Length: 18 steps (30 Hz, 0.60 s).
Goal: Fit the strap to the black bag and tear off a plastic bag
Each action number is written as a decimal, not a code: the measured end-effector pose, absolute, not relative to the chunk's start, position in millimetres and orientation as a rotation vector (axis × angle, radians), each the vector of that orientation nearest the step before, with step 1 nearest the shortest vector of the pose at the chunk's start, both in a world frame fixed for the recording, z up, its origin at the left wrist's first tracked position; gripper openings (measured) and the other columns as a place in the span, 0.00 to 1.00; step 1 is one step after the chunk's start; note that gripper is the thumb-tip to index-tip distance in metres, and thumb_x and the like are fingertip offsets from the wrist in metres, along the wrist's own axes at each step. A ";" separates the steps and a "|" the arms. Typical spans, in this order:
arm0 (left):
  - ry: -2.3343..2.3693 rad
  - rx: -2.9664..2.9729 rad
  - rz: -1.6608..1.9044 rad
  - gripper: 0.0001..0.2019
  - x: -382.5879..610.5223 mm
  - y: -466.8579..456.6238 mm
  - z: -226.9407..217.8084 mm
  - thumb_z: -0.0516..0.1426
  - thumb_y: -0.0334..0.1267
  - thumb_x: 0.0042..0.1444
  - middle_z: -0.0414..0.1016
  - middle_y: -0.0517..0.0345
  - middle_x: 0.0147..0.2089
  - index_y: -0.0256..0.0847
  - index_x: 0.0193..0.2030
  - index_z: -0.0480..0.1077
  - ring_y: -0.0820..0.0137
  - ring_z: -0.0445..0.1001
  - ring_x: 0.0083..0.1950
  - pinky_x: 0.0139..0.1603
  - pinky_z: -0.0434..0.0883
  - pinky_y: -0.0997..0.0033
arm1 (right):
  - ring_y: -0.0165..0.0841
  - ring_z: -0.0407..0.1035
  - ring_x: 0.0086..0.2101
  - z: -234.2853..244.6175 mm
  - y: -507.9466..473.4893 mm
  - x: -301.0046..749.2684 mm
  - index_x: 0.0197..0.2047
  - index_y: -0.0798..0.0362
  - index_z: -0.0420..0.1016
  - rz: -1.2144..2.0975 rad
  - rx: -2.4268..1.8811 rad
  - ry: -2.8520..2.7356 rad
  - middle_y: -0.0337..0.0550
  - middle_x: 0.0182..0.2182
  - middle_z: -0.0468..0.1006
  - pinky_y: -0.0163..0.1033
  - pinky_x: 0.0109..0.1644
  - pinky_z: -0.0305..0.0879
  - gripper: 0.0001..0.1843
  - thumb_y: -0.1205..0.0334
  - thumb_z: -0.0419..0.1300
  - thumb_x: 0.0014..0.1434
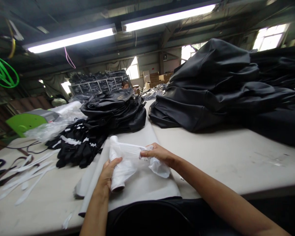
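A roll of thin white plastic bags (118, 178) is tilted upright above the table, its brown core showing at the lower end. Wrapped round its left side, my left hand (110, 172) grips it with the thumb in front. My right hand (158, 153) pinches the loose plastic end (134, 149), which stretches taut from the roll and bears dark printing. A crumpled bit of the film (159, 167) hangs below my right fingers. Under both hands lies a pale sheet (147, 186) on the table.
Black bags (115, 111) are piled ahead, and a taller heap of black bags (201, 95) stands to the right. Black straps with buckles (75, 147) and white strips (27, 183) lie left. A green machine (27, 121) sits behind them. Another person (125, 85) is far back.
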<state>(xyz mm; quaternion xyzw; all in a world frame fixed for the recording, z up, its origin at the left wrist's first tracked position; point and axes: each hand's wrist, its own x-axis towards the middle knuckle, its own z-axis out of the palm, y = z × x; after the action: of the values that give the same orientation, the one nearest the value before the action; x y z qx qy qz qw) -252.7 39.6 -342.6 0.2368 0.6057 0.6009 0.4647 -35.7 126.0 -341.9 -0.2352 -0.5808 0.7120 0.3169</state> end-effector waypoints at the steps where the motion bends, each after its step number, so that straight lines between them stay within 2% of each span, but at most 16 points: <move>1: 1.487 0.579 1.476 0.20 -253.2 40.3 -343.8 0.65 0.28 0.51 0.81 0.44 0.34 0.28 0.51 0.72 0.60 0.80 0.29 0.31 0.79 0.66 | 0.27 0.63 0.23 -339.2 124.8 -34.4 0.28 0.61 0.81 1.882 -0.600 -1.506 0.41 0.22 0.74 0.33 0.28 0.55 0.26 0.45 0.77 0.34; 7: 1.468 0.595 1.480 0.23 -256.4 44.2 -351.7 0.68 0.30 0.47 0.81 0.45 0.33 0.29 0.50 0.72 0.61 0.80 0.30 0.31 0.79 0.67 | 0.27 0.64 0.22 -333.0 112.0 -33.0 0.28 0.60 0.80 1.885 -0.541 -1.381 0.40 0.21 0.73 0.33 0.27 0.57 0.29 0.42 0.78 0.35; 11: 1.432 0.621 1.485 0.20 -254.9 41.7 -352.7 0.66 0.29 0.50 0.80 0.46 0.33 0.30 0.50 0.72 0.63 0.79 0.28 0.29 0.78 0.70 | 0.28 0.65 0.22 -337.6 107.5 -35.8 0.30 0.61 0.80 1.822 -0.548 -1.277 0.41 0.22 0.75 0.32 0.26 0.57 0.29 0.44 0.79 0.37; 14: 1.409 0.645 1.478 0.18 -252.7 36.5 -350.5 0.65 0.30 0.52 0.80 0.46 0.34 0.30 0.49 0.71 0.63 0.79 0.28 0.30 0.79 0.68 | 0.27 0.63 0.21 -343.4 115.9 -39.7 0.29 0.59 0.77 1.769 -0.584 -1.175 0.38 0.22 0.74 0.31 0.25 0.57 0.30 0.42 0.79 0.38; 18: 1.397 0.680 1.461 0.21 -250.3 31.3 -346.3 0.65 0.30 0.52 0.81 0.44 0.37 0.31 0.53 0.69 0.63 0.80 0.31 0.32 0.80 0.67 | 0.30 0.66 0.22 -351.9 131.9 -49.6 0.32 0.57 0.74 1.822 -0.652 -1.099 0.38 0.23 0.74 0.33 0.26 0.62 0.30 0.41 0.78 0.39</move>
<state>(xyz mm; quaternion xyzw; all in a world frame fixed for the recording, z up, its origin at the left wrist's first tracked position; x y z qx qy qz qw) -250.3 31.3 -346.3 0.2792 0.5735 0.5996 0.4833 -49.6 131.9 -351.9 -0.2627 -0.4431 0.7342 0.4422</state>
